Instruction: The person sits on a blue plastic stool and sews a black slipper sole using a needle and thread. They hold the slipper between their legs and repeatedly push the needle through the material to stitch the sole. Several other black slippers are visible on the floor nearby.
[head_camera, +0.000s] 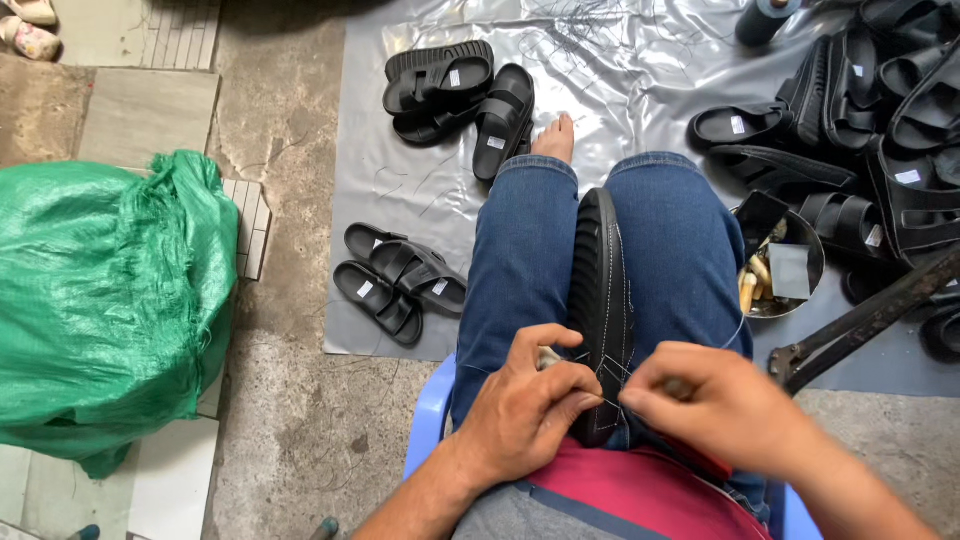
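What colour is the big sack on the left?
Green; the sack shows best in the head view.

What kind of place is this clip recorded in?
Probably an informal sandal-making spot on the ground outdoors: a grey plastic sheet spread over concrete, a heap of black sandals, and a black sandal sole clamped between the knees, with both hands on its white stitching thread.

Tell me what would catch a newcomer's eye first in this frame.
Dead centre, a black sandal sole stands on edge between denim-clad knees, with the left hand and right hand pinching pale thread at its near end. At the left edge bulges a big green woven sack. A heap of black sandals fills the upper right on a grey plastic sheet.
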